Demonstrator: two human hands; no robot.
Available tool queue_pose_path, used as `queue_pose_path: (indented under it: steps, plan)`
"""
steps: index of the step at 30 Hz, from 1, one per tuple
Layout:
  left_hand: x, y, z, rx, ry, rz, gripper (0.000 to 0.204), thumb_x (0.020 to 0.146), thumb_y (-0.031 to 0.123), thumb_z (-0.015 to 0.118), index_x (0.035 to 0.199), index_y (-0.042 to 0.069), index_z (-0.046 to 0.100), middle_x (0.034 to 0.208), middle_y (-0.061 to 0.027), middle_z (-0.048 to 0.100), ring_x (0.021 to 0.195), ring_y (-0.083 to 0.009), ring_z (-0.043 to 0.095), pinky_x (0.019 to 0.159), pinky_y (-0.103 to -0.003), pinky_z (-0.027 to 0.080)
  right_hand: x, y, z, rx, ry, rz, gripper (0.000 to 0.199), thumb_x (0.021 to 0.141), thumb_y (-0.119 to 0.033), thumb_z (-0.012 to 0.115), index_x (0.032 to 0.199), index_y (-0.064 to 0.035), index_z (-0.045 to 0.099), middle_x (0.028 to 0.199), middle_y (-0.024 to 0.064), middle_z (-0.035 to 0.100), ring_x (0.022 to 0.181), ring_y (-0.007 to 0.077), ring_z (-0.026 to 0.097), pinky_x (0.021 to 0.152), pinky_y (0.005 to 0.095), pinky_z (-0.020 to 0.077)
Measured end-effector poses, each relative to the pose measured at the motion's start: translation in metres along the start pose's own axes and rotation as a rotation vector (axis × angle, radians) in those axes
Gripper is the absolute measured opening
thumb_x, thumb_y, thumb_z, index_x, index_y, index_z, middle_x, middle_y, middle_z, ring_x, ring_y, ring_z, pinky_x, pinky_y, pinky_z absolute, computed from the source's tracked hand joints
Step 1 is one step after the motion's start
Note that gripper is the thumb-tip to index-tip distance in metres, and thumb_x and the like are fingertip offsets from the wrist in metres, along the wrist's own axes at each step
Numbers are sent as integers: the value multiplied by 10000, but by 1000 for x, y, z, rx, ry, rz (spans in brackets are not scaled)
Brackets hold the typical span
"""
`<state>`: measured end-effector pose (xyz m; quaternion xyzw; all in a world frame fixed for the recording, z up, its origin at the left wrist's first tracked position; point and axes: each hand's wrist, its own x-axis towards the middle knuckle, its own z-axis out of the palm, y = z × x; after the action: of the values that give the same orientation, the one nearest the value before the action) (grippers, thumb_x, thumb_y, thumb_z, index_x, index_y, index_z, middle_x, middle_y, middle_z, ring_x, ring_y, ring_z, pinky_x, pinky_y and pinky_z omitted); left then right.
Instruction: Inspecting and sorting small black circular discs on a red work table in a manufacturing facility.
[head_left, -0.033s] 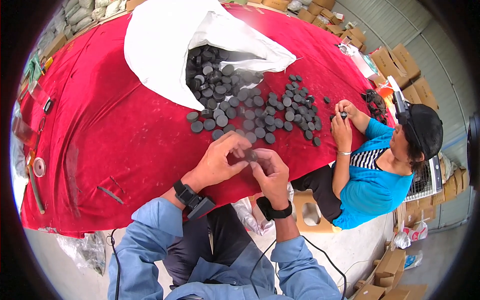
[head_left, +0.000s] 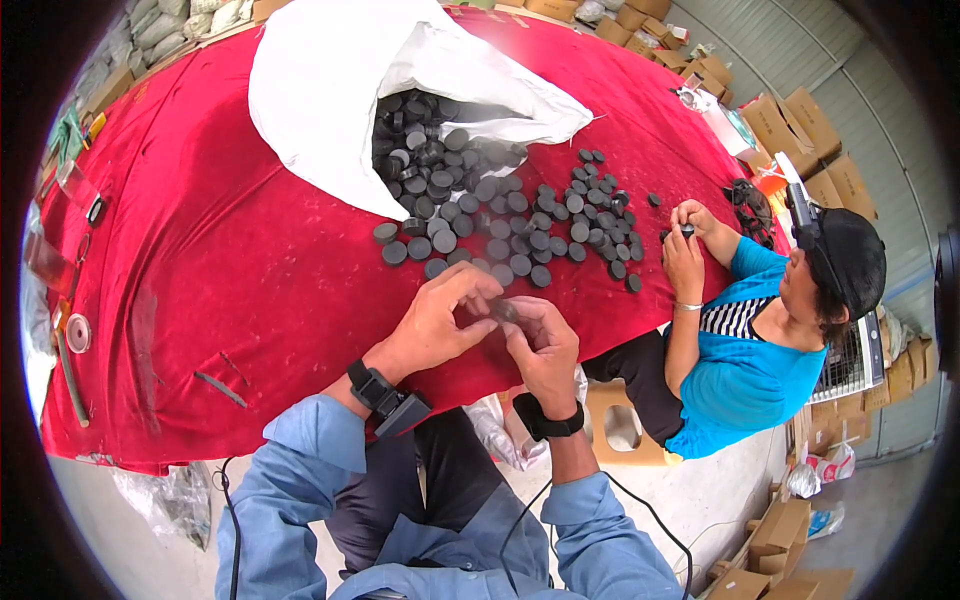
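Observation:
Over the near edge of the red-covered table, my left hand point(head_left: 430, 322) and my right hand point(head_left: 547, 347) meet fingertip to fingertip. Between them is a small dark round cap point(head_left: 504, 311), partly hidden by my fingers and slightly blurred. My right thumb and fingers pinch it, and my left fingertips press at its other side. Just beyond my hands lies a spread of loose black round caps point(head_left: 520, 243). More of them spill from the mouth of a white woven sack point(head_left: 330, 95).
To my right sits a co-worker in blue point(head_left: 745, 365), handling a small dark piece point(head_left: 687, 230) with both hands. On the red cloth point(head_left: 220, 270) at left lie a hammer point(head_left: 72, 375), a tape roll point(head_left: 78, 333) and a dark strip point(head_left: 220, 389). Cardboard boxes point(head_left: 780, 130) stand beyond.

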<state>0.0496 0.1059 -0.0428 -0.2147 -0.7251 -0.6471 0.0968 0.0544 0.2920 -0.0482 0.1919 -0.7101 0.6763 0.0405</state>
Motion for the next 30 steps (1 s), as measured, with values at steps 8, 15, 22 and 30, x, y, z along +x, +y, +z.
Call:
queue_pose_path:
  steps: [8, 15, 22, 30]
  plan:
    - [-1, -3, -2, 32, 10, 4, 307, 740, -67, 770, 1006, 50, 670, 1023, -50, 608, 869, -121, 615, 746, -270, 517, -4, -5, 7, 81, 26, 27, 276, 874, 132, 563, 1129, 36, 599, 1143, 89, 620, 992, 135, 633, 843, 251, 506]
    - [-1, -2, -2, 5, 20, 15, 277, 734, -59, 777, 970, 49, 682, 1005, -46, 617, 841, -118, 611, 731, -263, 502, -6, 1, 4, 88, 11, 130, 263, 893, 105, 578, 1141, 22, 600, 1112, 60, 629, 987, 108, 629, 822, 235, 498]
    - [1, -1, -2, 39, 19, -2, 214, 763, -43, 760, 929, 51, 663, 947, -30, 618, 802, -90, 597, 683, -248, 485, -2, -2, 2, -11, -20, 151, 284, 878, 87, 606, 1154, 18, 597, 1034, 54, 664, 940, 111, 653, 803, 248, 523]
    - [1, -27, -5, -116, 127, -192, 156, 881, -7, 656, 977, 40, 541, 921, -19, 627, 740, -73, 589, 646, -220, 480, 32, 4, -50, -499, 99, 148, 226, 837, -21, 662, 1056, 29, 642, 946, 141, 705, 818, 201, 717, 721, 317, 561]
